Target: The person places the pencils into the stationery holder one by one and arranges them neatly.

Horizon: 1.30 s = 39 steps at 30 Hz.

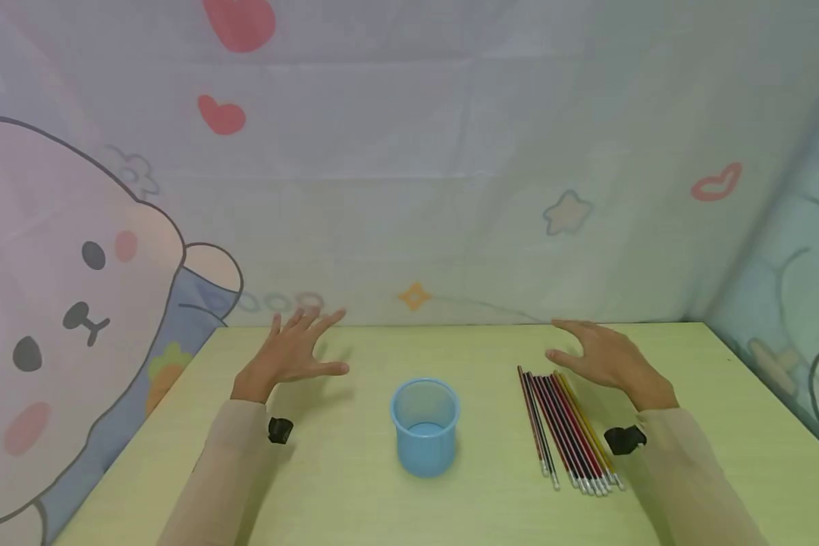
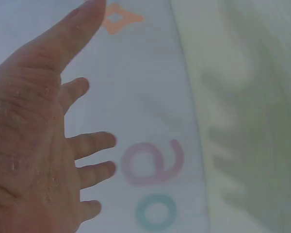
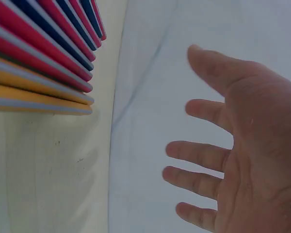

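A light blue plastic cup (image 1: 426, 447) stands upright on the table, between the two hands. To its right lie several pencils (image 1: 566, 432) side by side, red, dark and yellow, their white eraser ends toward the person. My left hand (image 1: 292, 355) hovers left of the cup with its fingers spread, touching nothing. On the other side my right hand (image 1: 607, 356) is held above the table by the far ends of the pencils, fingers extended and holding nothing. In the right wrist view the pencils (image 3: 48, 53) appear apart from the right hand (image 3: 252, 141).
The pale yellow table (image 1: 355, 508) ends at the back against a printed cloth (image 1: 396, 152) with hearts and a star. A large cartoon bear (image 1: 61, 303) is printed at the left. Each wrist carries a small black device (image 1: 280, 430).
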{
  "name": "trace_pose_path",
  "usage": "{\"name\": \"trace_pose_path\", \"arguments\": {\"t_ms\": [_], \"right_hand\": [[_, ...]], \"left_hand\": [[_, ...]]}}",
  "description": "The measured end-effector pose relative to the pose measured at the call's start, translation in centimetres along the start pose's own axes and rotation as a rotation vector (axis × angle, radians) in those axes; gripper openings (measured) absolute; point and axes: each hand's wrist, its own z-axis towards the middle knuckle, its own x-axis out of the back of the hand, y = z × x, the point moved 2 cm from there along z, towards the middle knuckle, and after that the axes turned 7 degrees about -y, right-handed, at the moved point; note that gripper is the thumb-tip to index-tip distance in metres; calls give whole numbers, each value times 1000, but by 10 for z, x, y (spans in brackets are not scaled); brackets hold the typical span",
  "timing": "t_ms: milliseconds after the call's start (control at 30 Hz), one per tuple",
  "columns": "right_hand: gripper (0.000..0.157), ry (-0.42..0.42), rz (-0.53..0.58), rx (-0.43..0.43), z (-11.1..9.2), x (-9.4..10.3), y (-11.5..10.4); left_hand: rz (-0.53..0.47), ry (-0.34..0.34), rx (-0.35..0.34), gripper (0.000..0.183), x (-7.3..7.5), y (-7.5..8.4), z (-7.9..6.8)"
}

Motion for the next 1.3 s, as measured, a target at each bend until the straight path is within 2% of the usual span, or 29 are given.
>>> {"name": "trace_pose_path", "arguments": {"t_ms": [200,300,567,900,1033,1200,1300], "right_hand": [[59,-118,70,16,7,-1,-6],[52,-130,96,45,10,0,-13],[42,-170,170,101,15,0,-31],[31,-208,238,163,17,-1,-38],[27,-233,260,174,21,-6,-34],[22,-246,255,228,24,-12,-34],[20,-257,244,238,24,-14,-35]], "left_hand": [[-27,-51,-38,94,8,10,-5],[-51,-88,-68,94,9,14,-6],[-197,-155,-210,92,8,25,-4],[-236,-165,-200,88,10,27,-3],[-280,-197,-225,84,13,32,-1],[-325,-229,-253,82,13,42,0],[-339,-233,-295,80,11,50,1]]}}
